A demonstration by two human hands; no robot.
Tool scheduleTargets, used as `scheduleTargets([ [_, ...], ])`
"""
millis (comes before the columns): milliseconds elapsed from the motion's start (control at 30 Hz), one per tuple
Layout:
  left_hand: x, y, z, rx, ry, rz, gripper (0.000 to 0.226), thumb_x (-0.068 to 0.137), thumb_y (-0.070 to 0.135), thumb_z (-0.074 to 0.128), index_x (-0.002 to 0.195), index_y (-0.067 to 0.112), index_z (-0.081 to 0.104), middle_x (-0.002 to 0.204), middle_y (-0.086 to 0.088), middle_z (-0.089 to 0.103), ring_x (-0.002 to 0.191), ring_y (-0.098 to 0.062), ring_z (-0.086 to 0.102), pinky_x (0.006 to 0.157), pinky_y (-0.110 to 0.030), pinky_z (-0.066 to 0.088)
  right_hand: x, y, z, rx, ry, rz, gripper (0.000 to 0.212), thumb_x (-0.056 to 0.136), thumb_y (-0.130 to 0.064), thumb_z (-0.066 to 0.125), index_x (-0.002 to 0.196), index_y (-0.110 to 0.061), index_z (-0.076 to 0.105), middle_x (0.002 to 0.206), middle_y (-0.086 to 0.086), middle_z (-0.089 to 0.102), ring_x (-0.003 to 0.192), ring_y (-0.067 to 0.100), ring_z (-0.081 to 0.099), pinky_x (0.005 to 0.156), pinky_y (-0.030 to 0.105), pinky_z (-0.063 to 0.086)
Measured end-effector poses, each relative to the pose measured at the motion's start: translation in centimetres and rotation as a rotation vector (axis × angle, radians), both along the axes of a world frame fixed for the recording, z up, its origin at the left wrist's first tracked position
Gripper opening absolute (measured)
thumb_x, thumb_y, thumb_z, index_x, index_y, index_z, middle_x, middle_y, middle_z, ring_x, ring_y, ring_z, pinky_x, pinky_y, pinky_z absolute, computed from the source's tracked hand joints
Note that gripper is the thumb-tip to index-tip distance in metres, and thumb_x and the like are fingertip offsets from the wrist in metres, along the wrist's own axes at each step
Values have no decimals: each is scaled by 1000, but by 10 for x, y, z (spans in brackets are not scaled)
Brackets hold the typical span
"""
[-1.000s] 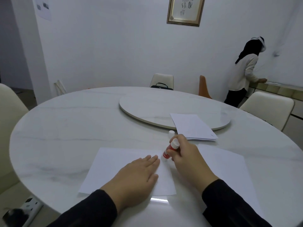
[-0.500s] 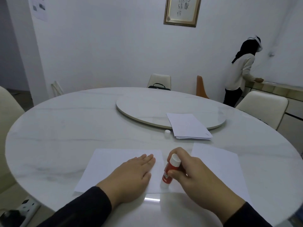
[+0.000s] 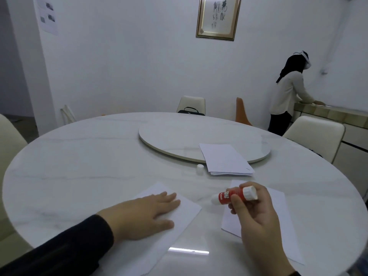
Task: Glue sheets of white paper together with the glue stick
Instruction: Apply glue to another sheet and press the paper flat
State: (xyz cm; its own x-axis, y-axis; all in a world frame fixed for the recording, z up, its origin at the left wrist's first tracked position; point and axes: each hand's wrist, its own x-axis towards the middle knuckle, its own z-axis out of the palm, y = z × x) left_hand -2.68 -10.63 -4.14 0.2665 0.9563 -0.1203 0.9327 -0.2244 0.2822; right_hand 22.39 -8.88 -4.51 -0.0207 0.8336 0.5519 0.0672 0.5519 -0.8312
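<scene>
My left hand [image 3: 145,214] lies flat with straight fingers on a white sheet [image 3: 185,214] near the table's front edge. My right hand [image 3: 253,214] grips a red glue stick [image 3: 233,196], held above the table nearly level, its uncapped white end pointing left. Under and behind that hand lies a second white sheet [image 3: 278,204]. The stick's white cap [image 3: 200,169] stands on the table farther back. A stack of white paper [image 3: 225,159] rests partly on the turntable.
The round marble table [image 3: 89,162] carries a raised turntable [image 3: 179,140] at its middle. Cream chairs [image 3: 316,134] stand around it, one at the back with a black bag. A person [image 3: 286,94] stands at a counter far right.
My right hand has lifted the glue stick off the left sheet, moved it to the right and tipped it nearly level. The left sheet now lies turned at an angle under my left hand.
</scene>
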Motion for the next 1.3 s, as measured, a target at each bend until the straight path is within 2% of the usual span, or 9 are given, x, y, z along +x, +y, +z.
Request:
scheduleTargets([
  [67, 11, -3, -12, 92, 53, 80, 62, 92, 60, 27, 147, 41, 6, 157, 22, -2, 144, 0, -2, 115, -24, 4, -9, 3, 9, 11, -26, -16, 17, 88, -13, 61, 89, -29, 57, 86, -10, 72, 76, 9, 68, 68, 27, 55],
  [200, 42, 10, -17, 241, 201, 291, 63, 92, 55, 25, 146, 23, 22, 156, 0, 22, 140, -22, 23, 110, -37, 24, -35, 19, 28, -72, -125, 8, 18, 88, -15, 62, 85, -31, 54, 76, -18, 72, 69, 2, 66, 68, 28, 51],
  [267, 47, 16, -17, 248, 196, 330, 62, 93, 52, 26, 145, 18, 24, 157, -4, 20, 139, -24, 23, 110, -39, 24, -47, 30, 32, -91, -200, 11, 16, 88, -14, 61, 86, -29, 54, 75, -16, 71, 67, 1, 64, 68, 26, 51],
  [367, 45, 19, -25, 232, 67, 228, 60, 96, 41, 27, 149, 19, 13, 160, 1, 7, 146, -16, 9, 117, -32, 7, -58, 43, 25, -129, -265, 31, 11, 87, -9, 58, 87, -19, 53, 74, -1, 72, 63, 1, 61, 64, 19, 46],
  [533, 39, 19, -35, 209, -4, 141, 58, 97, 41, 21, 150, 24, 4, 160, 7, -1, 146, -8, -2, 112, -23, -6, -65, 51, 11, -131, -407, 105, 16, 87, -4, 53, 87, -20, 51, 79, 3, 69, 79, 13, 64, 74, 25, 48],
  [867, 39, 17, -29, 149, 28, 117, 56, 99, 36, 17, 150, 23, 0, 160, 6, -5, 146, -8, -5, 111, -22, -6, -45, 25, 19, -13, -626, 180, 22, 88, -5, 54, 85, -26, 48, 80, -8, 70, 77, 6, 65, 71, 16, 48],
  [1067, 39, 18, -25, 91, 53, 115, 55, 99, 35, 17, 150, 22, -1, 160, 5, -6, 146, -9, -5, 113, -24, -4, -20, -24, 28, 43, -736, 267, 18, 88, -15, 57, 88, -30, 48, 86, -10, 70, 82, 8, 65, 75, 26, 51],
  [1167, 39, 19, -24, 71, 56, 112, 56, 99, 36, 17, 150, 22, -1, 160, 6, -6, 146, -9, -5, 114, -25, -3, -7, -45, 31, 25, -770, 317, 21, 88, -16, 58, 90, -33, 47, 89, -17, 70, 84, 4, 64, 74, 19, 49],
  [1300, 38, 19, -21, 44, 45, 117, 56, 98, 37, 18, 150, 23, -1, 160, 8, -6, 145, -7, -5, 114, -24, -3, 6, -56, 38, -17, -784, 408, 18, 87, -10, 59, 93, -25, 51, 90, -15, 72, 85, 4, 65, 73, 14, 46],
])
